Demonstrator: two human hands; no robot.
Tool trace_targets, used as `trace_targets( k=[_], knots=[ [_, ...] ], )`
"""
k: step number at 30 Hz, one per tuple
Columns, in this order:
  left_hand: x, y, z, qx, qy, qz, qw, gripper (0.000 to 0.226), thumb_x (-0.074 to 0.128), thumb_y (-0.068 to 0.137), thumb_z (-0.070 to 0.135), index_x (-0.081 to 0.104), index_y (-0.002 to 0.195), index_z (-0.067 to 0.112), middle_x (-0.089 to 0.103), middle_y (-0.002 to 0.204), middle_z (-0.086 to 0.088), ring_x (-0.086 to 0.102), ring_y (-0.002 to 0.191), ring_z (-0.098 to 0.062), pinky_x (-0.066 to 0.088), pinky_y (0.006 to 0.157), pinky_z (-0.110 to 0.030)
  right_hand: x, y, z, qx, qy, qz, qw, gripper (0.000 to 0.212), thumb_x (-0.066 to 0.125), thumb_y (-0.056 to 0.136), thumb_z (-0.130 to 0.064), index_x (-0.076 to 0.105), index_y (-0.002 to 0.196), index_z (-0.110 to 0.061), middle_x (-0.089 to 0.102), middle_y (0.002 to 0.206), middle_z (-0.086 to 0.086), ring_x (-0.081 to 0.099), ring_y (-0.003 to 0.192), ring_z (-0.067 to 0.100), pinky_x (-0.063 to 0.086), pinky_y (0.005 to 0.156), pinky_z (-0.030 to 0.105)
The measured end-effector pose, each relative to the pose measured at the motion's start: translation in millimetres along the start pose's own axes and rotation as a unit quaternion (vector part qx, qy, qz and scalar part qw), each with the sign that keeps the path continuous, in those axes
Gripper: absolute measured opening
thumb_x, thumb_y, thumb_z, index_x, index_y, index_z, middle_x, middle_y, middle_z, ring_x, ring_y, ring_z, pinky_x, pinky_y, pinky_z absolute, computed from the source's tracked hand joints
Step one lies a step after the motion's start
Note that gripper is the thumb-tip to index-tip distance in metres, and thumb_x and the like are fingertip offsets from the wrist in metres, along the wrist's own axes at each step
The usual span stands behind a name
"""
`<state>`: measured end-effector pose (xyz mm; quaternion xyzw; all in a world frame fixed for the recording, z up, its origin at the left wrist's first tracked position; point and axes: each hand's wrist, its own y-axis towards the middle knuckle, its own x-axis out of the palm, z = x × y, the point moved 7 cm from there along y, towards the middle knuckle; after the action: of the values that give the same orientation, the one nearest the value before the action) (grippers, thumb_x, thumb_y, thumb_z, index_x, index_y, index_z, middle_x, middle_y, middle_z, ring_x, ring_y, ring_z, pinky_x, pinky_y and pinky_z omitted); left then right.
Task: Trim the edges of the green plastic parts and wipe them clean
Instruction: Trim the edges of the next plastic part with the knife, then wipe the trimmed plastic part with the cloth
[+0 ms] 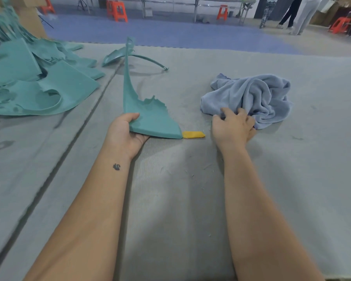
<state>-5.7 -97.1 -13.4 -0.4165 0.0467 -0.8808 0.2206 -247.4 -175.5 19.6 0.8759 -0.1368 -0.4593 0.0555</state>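
While held, jagged-edged green part (148, 116)

1. No legible text, label, brand name, number or sign appears anywhere in the view.
2. The only mark present is a small dark figure on the left forearm (116, 166), just below the wrist; it contains no letters or digits.

a factory workshop: heaped green plastic parts (28, 82), long metal work tables (190, 2), orange stools (120, 12), cardboard boxes (31, 21).
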Motion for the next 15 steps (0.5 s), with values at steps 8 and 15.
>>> trace_targets(
  k=[8,15],
  knots=[
    [-1.4,1.0,-0.6,-0.003,0.015,0.006,1.000,0.031,0.039,0.097,0.001,0.053,0.124,0.004,0.066,0.115,-0.018,0.067,0.101,-0.033,0.059,0.070,-0.047,-66.2,-37.5,-36.5,-0.209,0.187,0.353,0.893,0.034,0.058,0.089,-0.003,0.065,0.122,0.000,0.061,0.126,0.015,0.056,0.115,0.030,0.038,0.101,0.036],
    [0.1,0.9,-0.8,0.004,0.013,0.003,1.000,0.029,0.037,0.097,0.001,0.056,0.119,0.002,0.069,0.106,-0.016,0.069,0.092,-0.030,0.058,0.073,-0.045,-9.3,-44.6,-78.3,-0.328,0.104,0.004,0.939,0.037,0.048,0.098,-0.023,0.060,0.131,-0.011,0.061,0.130,0.008,0.054,0.119,0.027,0.040,0.101,0.044]
  ],
)
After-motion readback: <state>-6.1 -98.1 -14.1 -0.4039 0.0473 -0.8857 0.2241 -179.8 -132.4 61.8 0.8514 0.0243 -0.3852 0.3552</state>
